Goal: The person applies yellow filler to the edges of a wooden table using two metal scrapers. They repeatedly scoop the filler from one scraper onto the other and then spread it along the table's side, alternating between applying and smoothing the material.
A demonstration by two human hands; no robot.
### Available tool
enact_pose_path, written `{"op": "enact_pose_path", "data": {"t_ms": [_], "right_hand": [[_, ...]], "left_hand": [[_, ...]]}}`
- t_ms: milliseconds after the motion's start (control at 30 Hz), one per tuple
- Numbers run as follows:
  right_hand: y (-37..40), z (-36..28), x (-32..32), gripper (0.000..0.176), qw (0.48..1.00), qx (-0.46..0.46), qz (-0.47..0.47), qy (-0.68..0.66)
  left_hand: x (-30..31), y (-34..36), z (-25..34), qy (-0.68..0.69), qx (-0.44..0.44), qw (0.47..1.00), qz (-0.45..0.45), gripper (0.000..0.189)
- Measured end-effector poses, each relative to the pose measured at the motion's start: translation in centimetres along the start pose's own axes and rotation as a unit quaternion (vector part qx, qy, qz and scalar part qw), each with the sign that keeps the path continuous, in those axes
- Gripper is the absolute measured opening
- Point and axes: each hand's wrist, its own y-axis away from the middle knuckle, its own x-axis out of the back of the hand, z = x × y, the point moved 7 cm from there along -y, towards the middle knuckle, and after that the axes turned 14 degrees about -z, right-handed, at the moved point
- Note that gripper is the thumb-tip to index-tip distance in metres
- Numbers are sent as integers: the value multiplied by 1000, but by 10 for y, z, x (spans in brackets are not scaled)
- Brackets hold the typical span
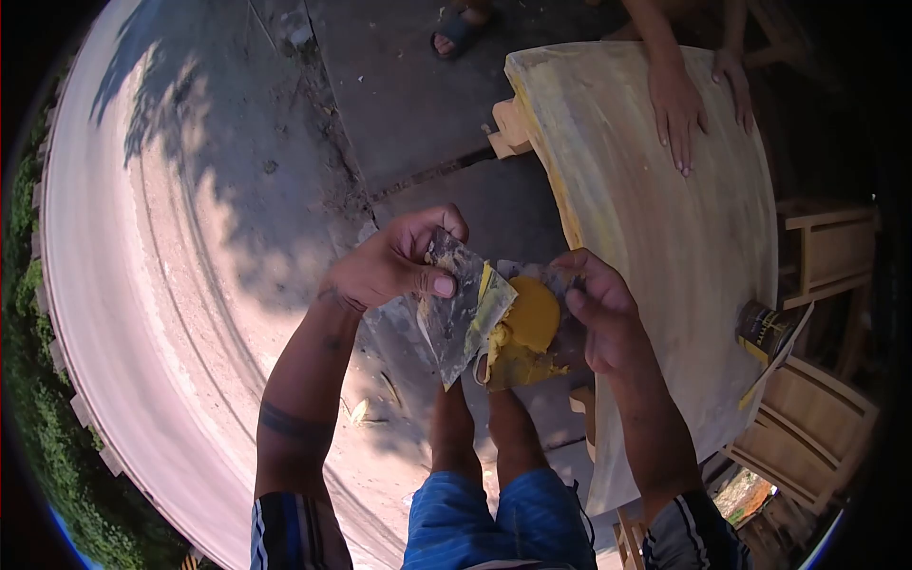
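My left hand (pixel 404 261) is closed around a thin, flat spreader (pixel 461 309), thumb on top. The spreader is stained, with yellow along its edge, and its tip reaches the yellow putty. In my right hand (pixel 606 309) is a second flat plate (pixel 572 332), pinched at its right edge between thumb and fingers. A thick mound of yellow putty (pixel 532 313) lies on that plate, with a thinner smear toward its lower edge. Both plates are held in front of me above my legs, left of the wooden tabletop. The spreader overlaps the plate's left side.
A large pale wooden tabletop (pixel 665 256) with yellow smears stands at my right. Another person's hands (pixel 676 109) rest flat on its far end. A dark can (pixel 763 328) stands at its right edge near a flat board. Wooden furniture (pixel 807 427) lies beyond; a sandalled foot (pixel 456 30) shows ahead.
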Motion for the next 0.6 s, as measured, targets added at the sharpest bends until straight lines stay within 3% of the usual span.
{"op": "enact_pose_path", "data": {"t_ms": [33,100,133,233,333,433,600], "right_hand": [[1,-4,1,40,1000,8,7,2],[1,-15,4,40,999,30,20,8],[1,-19,3,40,999,25,12,21],[-1,-26,9,39,998,14,1,58],[-3,-20,20,38,998,-3,-5,66],[-6,-7,13,38,999,-24,-18,24],[-12,-2,-13,36,997,-56,-45,-20]], "left_hand": [[2,3,-8,-115,49,992,-7,33],[10,12,-18,-341,144,929,-24,29],[13,21,-26,-275,174,946,7,27],[20,53,-3,-180,110,963,167,29],[-5,60,39,-188,-34,967,169,33],[-20,34,41,-70,-77,990,98,40],[-2,3,22,-51,-29,997,54,35]]}}
